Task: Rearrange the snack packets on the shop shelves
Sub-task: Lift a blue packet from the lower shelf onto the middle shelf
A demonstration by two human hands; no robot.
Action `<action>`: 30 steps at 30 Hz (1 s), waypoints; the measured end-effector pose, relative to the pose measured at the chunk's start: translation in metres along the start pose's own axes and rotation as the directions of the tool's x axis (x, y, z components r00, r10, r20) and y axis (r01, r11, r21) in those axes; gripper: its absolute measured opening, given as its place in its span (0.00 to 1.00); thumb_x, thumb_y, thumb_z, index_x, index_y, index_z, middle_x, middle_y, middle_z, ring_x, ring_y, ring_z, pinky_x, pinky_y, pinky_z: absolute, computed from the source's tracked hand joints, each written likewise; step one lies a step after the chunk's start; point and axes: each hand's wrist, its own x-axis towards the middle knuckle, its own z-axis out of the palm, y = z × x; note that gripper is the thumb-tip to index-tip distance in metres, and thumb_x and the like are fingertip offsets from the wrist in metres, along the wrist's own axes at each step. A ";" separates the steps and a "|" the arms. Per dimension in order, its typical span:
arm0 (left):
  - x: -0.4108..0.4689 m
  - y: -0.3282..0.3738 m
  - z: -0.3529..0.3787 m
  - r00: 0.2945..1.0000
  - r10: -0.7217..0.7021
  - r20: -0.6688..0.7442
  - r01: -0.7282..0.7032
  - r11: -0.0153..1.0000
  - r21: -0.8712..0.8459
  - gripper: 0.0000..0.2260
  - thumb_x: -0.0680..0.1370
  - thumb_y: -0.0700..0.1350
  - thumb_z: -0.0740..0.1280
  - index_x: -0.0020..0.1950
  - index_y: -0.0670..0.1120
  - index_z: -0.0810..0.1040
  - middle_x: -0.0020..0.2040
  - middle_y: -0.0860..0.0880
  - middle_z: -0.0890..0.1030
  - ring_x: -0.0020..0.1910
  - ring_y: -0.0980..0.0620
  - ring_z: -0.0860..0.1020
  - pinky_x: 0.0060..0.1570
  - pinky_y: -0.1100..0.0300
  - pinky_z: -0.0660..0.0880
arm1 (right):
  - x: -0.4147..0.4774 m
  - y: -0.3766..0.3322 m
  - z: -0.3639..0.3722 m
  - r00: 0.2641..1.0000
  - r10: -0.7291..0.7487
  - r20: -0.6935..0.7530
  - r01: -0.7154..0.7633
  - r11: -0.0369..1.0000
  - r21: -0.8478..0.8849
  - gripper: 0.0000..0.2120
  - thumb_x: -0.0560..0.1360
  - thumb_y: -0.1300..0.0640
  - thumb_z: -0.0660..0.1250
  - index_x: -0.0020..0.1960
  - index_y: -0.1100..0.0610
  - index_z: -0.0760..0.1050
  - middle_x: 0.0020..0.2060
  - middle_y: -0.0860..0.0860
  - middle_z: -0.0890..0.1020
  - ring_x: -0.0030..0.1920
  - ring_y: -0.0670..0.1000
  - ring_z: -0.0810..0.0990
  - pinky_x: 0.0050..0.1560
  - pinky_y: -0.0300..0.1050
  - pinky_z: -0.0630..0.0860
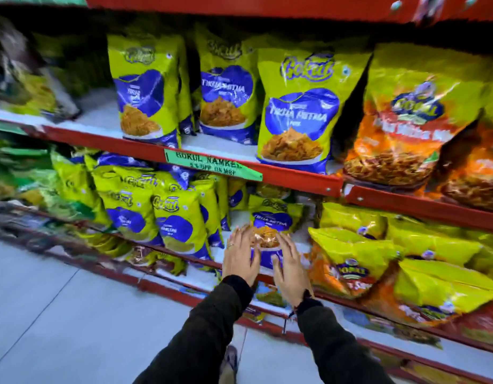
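Dark sleeves (212, 322) reach forward from the bottom of the view, both arms stretched toward the middle shelf (184, 259). Left hand (239, 259), fingers spread, ring visible on one finger, lies flat against the left side of a yellow-green and blue packet (270, 225). Right hand (288, 267), fingers also spread, lies against the right side of the same packet. Neither hand pinches; the packet sits between the two palms. It stands upright at the front edge of the middle shelf, in a gap between the blue-and-green row to its left and the orange-and-yellow bags (378, 261) to its right. White shelf surface shows around its base.

Left of the gap: several matching yellow-green packets (173, 220), upright, crowded, overlapping one another along the front edge. Right of the gap: orange-and-yellow bags lying tilted and piled, some slumped over the edge.

Upper shelf (267, 173), red front rail: three large yellow-green packets (298, 112) standing upright, spaced apart, with large orange bags (406, 120) leaning at the right end. Green price label (212, 164) fixed to the rail, hand-lettered, hanging crooked.

Grey tiled floor (59, 314) at lower left. Far left of both shelves is blurred; contents cannot be told.
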 end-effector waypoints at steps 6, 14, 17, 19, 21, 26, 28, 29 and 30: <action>0.070 -0.045 0.031 0.883 -0.266 0.387 0.384 0.883 -0.269 0.22 0.80 0.43 0.59 0.75 0.42 0.62 0.75 0.42 0.65 0.75 0.45 0.63 0.73 0.57 0.58 | 0.057 0.035 0.049 0.841 0.531 -0.102 -0.510 0.842 0.173 0.21 0.80 0.58 0.58 0.70 0.66 0.68 0.68 0.62 0.73 0.70 0.60 0.71 0.68 0.45 0.66; 0.114 -0.050 0.059 0.675 -0.474 0.565 0.719 0.593 -0.362 0.18 0.82 0.45 0.53 0.67 0.39 0.73 0.69 0.40 0.74 0.68 0.42 0.72 0.68 0.56 0.65 | 0.083 0.079 0.061 0.813 0.578 0.068 -0.566 0.758 0.325 0.17 0.68 0.68 0.55 0.44 0.68 0.82 0.42 0.58 0.85 0.41 0.49 0.86 0.45 0.40 0.79; 0.108 -0.052 0.062 0.681 -0.482 0.552 0.722 0.568 -0.395 0.18 0.80 0.49 0.56 0.63 0.40 0.75 0.65 0.38 0.77 0.64 0.40 0.74 0.67 0.52 0.69 | 0.073 0.069 0.056 0.609 0.787 0.101 -0.768 0.553 0.324 0.17 0.80 0.60 0.59 0.66 0.65 0.73 0.62 0.60 0.78 0.66 0.58 0.75 0.67 0.49 0.69; 0.098 -0.052 0.059 0.689 -0.488 0.536 0.720 0.541 -0.434 0.17 0.80 0.48 0.57 0.60 0.39 0.77 0.57 0.39 0.80 0.58 0.42 0.77 0.57 0.55 0.73 | 0.066 0.060 0.055 0.610 0.787 0.090 -0.767 0.558 0.318 0.16 0.81 0.60 0.58 0.65 0.64 0.73 0.65 0.62 0.77 0.67 0.61 0.74 0.68 0.50 0.68; 0.090 -0.047 0.047 0.713 -0.484 0.508 0.700 0.526 -0.483 0.13 0.81 0.43 0.57 0.59 0.39 0.77 0.50 0.42 0.78 0.51 0.45 0.75 0.48 0.59 0.69 | 0.059 0.046 0.052 0.653 0.756 0.046 -0.718 0.599 0.355 0.15 0.81 0.61 0.58 0.65 0.63 0.74 0.65 0.62 0.77 0.67 0.61 0.74 0.67 0.48 0.68; 0.053 -0.036 0.014 0.795 -0.442 0.415 0.606 0.579 -0.546 0.13 0.81 0.41 0.57 0.62 0.40 0.76 0.54 0.45 0.78 0.54 0.47 0.75 0.47 0.64 0.69 | 0.026 0.016 0.035 0.702 0.710 0.048 -0.661 0.625 0.415 0.17 0.80 0.59 0.59 0.67 0.62 0.72 0.62 0.55 0.78 0.63 0.52 0.74 0.51 0.30 0.62; 0.034 -0.031 -0.002 0.818 -0.423 0.389 0.574 0.575 -0.583 0.13 0.81 0.42 0.58 0.64 0.41 0.75 0.58 0.45 0.78 0.57 0.47 0.76 0.45 0.69 0.70 | 0.011 0.000 0.028 0.724 0.690 0.023 -0.625 0.640 0.447 0.17 0.80 0.58 0.60 0.67 0.60 0.72 0.60 0.53 0.77 0.59 0.47 0.73 0.52 0.31 0.63; 0.023 -0.029 -0.012 0.837 -0.407 0.366 0.546 0.577 -0.607 0.14 0.81 0.42 0.59 0.64 0.41 0.75 0.61 0.44 0.78 0.60 0.46 0.76 0.50 0.68 0.70 | 0.002 -0.010 0.023 0.729 0.685 -0.001 -0.601 0.641 0.477 0.17 0.80 0.58 0.61 0.67 0.60 0.73 0.60 0.54 0.78 0.58 0.48 0.74 0.53 0.33 0.64; 0.016 -0.027 -0.020 0.850 -0.398 0.346 0.525 0.574 -0.629 0.14 0.81 0.41 0.59 0.64 0.41 0.75 0.64 0.42 0.78 0.64 0.44 0.75 0.58 0.64 0.69 | -0.003 -0.018 0.020 0.731 0.682 -0.026 -0.583 0.643 0.497 0.16 0.79 0.58 0.62 0.66 0.59 0.75 0.60 0.55 0.80 0.58 0.50 0.76 0.55 0.37 0.66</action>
